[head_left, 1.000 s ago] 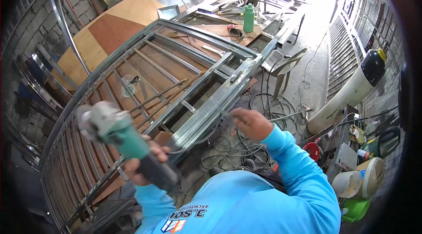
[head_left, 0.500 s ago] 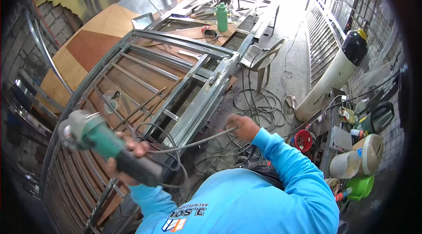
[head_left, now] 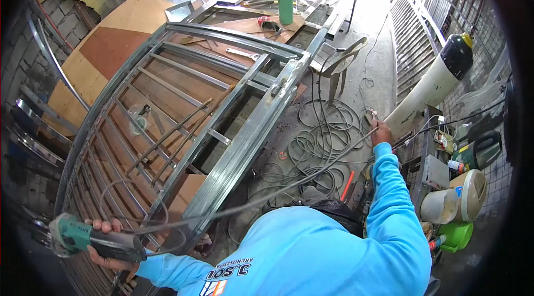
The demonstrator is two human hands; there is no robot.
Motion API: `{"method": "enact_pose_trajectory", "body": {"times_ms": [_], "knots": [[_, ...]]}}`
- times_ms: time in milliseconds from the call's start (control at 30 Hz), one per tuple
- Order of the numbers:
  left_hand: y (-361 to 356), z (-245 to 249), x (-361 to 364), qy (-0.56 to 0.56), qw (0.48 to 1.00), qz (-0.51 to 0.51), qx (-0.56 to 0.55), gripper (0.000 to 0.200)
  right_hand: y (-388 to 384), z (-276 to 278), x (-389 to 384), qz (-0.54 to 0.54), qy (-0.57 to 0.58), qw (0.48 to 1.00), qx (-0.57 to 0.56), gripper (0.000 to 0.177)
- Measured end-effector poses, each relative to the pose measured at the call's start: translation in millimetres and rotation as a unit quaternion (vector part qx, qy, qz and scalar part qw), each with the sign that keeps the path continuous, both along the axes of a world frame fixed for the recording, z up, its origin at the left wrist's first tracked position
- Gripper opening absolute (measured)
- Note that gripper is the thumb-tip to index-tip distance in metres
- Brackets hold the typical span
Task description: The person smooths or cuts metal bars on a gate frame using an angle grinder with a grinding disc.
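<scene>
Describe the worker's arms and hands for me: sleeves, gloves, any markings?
Both arms are in long, bright-blue sleeves: the right sleeve and the left sleeve reach the wrists. The left hand and right hand are bare, with no gloves. The shirt carries dark printed lettering, partly readable as "J.SOL", with an orange-and-white logo next to it.

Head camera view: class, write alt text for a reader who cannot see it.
A person grips a green angle grinder in the left hand and holds its cord stretched out in the right hand, beside a steel gate frame lying flat.
</scene>
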State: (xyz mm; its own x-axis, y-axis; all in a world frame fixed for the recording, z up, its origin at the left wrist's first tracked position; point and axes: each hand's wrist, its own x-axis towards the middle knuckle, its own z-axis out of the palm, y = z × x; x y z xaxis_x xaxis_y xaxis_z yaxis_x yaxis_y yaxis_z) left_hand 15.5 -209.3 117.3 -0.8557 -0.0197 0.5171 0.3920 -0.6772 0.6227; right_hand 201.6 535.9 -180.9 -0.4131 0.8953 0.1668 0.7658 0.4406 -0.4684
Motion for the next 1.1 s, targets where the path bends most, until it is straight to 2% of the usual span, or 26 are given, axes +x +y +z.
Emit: {"method": "enact_pose_trajectory", "body": {"times_ms": [67,100,200,267,333,367,400,433,467,500,600,633,767,800,867,900,933,967,1000,1033,1067,1100], "knots": [[-7,-6,5,-0.013,1.0,0.013,0.0,0.06,-8,35,-5,-0.04,0.006,0.999,0.022,0.044],[-6,-7,6,-0.02,1.0,0.022,-0.008,0.059,6,34,-12,-0.077,0.01,0.997,-0.009,0.05],[5,-7,4,-0.042,0.997,0.045,-0.038,0.058,43,17,-37,0.001,0.034,0.999,0.024,0.041],[18,-10,-2,-0.044,0.998,0.037,-0.04,0.058,58,11,-76,0.039,0.142,0.989,0.031,0.039],[36,-14,-9,-0.047,0.996,0.051,-0.05,0.06,42,62,-123,0.049,0.26,0.94,-0.217,0.034],[47,-15,-12,-0.053,0.996,0.052,-0.053,0.06,64,50,-147,0.165,0.223,0.954,0.111,0.028],[57,-15,-15,-0.058,0.995,0.054,-0.055,0.06,83,38,-171,0.262,0.164,0.851,0.425,0.022],[70,-15,-17,-0.063,0.995,0.057,-0.058,0.06,83,48,-191,0.244,0.277,0.912,0.177,0.022],[83,-15,-20,-0.065,0.994,0.058,-0.062,0.06,67,76,-216,0.207,0.365,0.904,-0.086,0.021],[101,-12,-23,-0.067,0.994,0.06,-0.066,0.06,61,91,-240,0.153,0.419,0.826,-0.344,0.021],[149,-6,-31,-0.076,0.99,0.086,-0.084,0.062,92,76,-301,0.165,0.452,0.776,-0.408,0.021],[163,-3,-37,-0.079,0.988,0.095,-0.093,0.062,106,69,-316,0.164,0.43,0.788,-0.408,0.023],[212,21,-45,-0.103,0.982,0.14,-0.079,0.067,150,65,-346,0.132,0.5,0.734,-0.44,0.027],[223,26,-43,-0.111,0.971,0.196,-0.077,0.066,158,63,-349,0.146,0.492,0.75,-0.417,0.026],[234,29,-38,-0.107,0.973,0.196,-0.066,0.066,172,57,-356,0.182,0.474,0.778,-0.369,0.025],[240,32,-43,-0.079,0.997,0.015,-0.011,0.078,175,51,-362,0.21,0.457,0.771,-0.389,0.02],[250,48,-29,-0.175,0.968,0.157,-0.093,0.06,172,35,-373,0.254,0.462,0.76,-0.379,0.015],[261,45,-28,-0.149,0.944,0.269,-0.12,0.055,172,22,-376,0.32,0.433,0.742,-0.399,0.016],[272,44,-29,-0.12,0.907,0.376,-0.148,0.053,168,-6,-383,0.329,0.436,0.682,-0.486,0.02],[274,46,-26,-0.125,0.913,0.376,-0.1,0.054,165,-47,-395,0.387,0.312,0.819,-0.286,0.026],[280,51,-24,-0.128,0.917,0.375,-0.051,0.055,154,-21,-392,0.452,0.189,0.844,-0.22,0.037],[285,54,-24,-0.128,0.919,0.374,0.0,0.057,147,7,-392,0.512,0.136,0.821,-0.213,0.047]]}}
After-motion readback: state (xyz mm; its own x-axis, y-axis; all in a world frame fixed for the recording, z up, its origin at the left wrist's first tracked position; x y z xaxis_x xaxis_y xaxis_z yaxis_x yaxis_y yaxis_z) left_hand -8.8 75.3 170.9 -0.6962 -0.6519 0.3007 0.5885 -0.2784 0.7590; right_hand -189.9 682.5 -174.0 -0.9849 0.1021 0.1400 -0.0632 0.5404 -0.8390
